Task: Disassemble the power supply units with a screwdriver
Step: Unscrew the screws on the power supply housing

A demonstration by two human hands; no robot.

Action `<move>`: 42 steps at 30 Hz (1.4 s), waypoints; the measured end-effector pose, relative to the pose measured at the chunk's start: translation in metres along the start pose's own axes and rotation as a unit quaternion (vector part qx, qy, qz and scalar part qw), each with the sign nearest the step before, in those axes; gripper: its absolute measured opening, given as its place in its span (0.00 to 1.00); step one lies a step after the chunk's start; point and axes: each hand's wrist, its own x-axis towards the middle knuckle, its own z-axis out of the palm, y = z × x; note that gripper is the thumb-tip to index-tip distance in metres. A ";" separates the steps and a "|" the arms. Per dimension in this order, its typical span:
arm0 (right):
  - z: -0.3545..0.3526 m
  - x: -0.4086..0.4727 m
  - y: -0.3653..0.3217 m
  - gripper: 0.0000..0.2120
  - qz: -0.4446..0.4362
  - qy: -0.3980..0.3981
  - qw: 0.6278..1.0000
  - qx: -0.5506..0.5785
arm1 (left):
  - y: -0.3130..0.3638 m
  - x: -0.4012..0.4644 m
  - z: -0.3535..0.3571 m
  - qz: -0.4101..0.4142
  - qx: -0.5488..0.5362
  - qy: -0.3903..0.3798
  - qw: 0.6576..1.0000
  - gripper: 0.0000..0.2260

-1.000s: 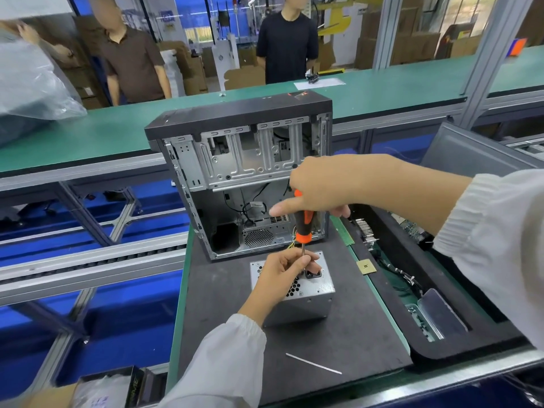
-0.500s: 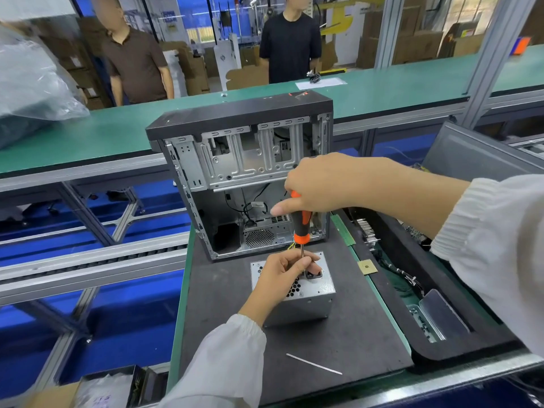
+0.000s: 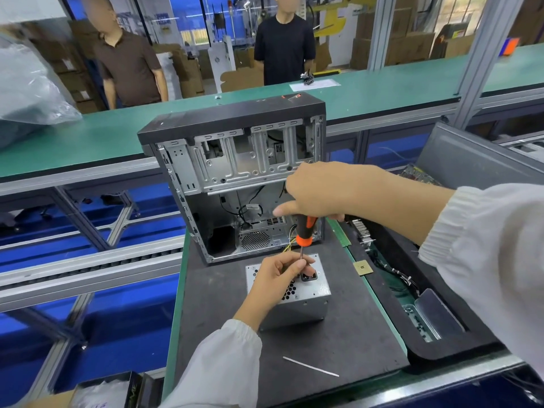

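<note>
A silver power supply unit (image 3: pixel 297 307) stands on the dark mat (image 3: pixel 223 304) in front of an open computer case (image 3: pixel 235 178). My right hand (image 3: pixel 321 189) grips the orange and black handle of a screwdriver (image 3: pixel 304 231), held upright over the unit's top face. My left hand (image 3: pixel 279 275) rests on that top face and pinches the thin shaft near its tip. The tip itself is hidden by my fingers. Yellow wires run from the unit's rear toward the case.
A black tray (image 3: pixel 435 343) with circuit boards and parts lies on the right. A white cable tie (image 3: pixel 310 367) lies on the mat near me. A small gold chip (image 3: pixel 362 267) sits at the mat's right edge. Two people (image 3: pixel 282 45) stand behind the green conveyor (image 3: pixel 88 142).
My right hand has turned slightly on the screwdriver handle. The left hand and the power supply unit have stayed in place.
</note>
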 end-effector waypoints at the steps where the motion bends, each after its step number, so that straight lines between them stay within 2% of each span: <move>1: 0.001 0.002 0.001 0.26 -0.020 0.002 1.000 -0.013 | 0.000 0.000 0.000 0.000 -0.002 0.001 1.000 0.09; 4: -0.002 0.002 0.004 0.07 -0.110 -0.013 0.994 0.013 | 0.001 0.001 0.000 0.000 -0.008 0.002 1.000 0.10; 5: -0.005 0.001 0.004 0.08 -0.135 -0.028 0.990 0.027 | 0.001 0.001 0.000 0.002 -0.011 0.001 1.000 0.10; 8: -0.011 0.001 0.006 0.23 -0.160 -0.043 0.985 0.040 | 0.001 0.000 -0.001 0.008 -0.019 -0.002 1.000 0.10; 13: -0.007 -0.002 0.001 0.35 -0.019 -0.025 0.999 0.029 | 0.001 0.001 0.000 0.001 -0.018 0.002 1.000 0.10; 16: -0.001 0.002 -0.003 0.31 -0.025 0.028 0.999 -0.004 | 0.000 0.001 -0.001 -0.003 -0.015 0.000 1.000 0.09; 20: -0.009 0.004 0.007 0.10 -0.090 -0.064 0.993 0.032 | 0.001 0.001 0.000 -0.002 -0.018 -0.002 1.000 0.09; 23: -0.012 0.000 0.010 0.18 -0.079 -0.082 0.989 0.090 | 0.000 0.001 0.000 0.001 -0.017 -0.002 1.000 0.09; 26: -0.007 -0.001 0.003 0.33 -0.002 -0.021 0.999 0.044 | -0.001 0.002 -0.001 0.002 -0.010 -0.001 1.000 0.09; 29: 0.001 0.003 -0.001 0.29 0.005 0.016 1.000 0.004 | 0.000 0.002 -0.001 -0.001 -0.016 -0.004 1.000 0.09; 32: -0.004 0.005 0.004 0.11 -0.062 -0.046 0.996 0.049 | -0.001 0.001 -0.001 0.000 -0.014 -0.005 1.000 0.09; 33: -0.008 0.004 0.006 0.10 -0.075 -0.075 0.991 0.077 | 0.000 0.001 -0.001 0.000 -0.013 -0.005 1.000 0.10; 35: -0.011 0.004 0.008 0.17 -0.085 -0.092 0.986 0.108 | 0.000 0.002 -0.002 -0.001 -0.015 -0.005 1.000 0.10; 38: -0.008 0.002 0.005 0.30 -0.023 -0.025 0.996 0.079 | -0.001 0.002 -0.002 -0.001 -0.012 -0.006 1.000 0.10; 40: -0.001 0.004 0.001 0.32 0.009 0.007 0.999 0.051 | -0.002 0.002 -0.003 -0.004 -0.011 -0.007 1.000 0.09; 42: 0.002 0.006 0.000 0.27 0.003 0.012 0.999 0.031 | -0.002 0.002 -0.002 -0.006 -0.013 -0.005 1.000 0.09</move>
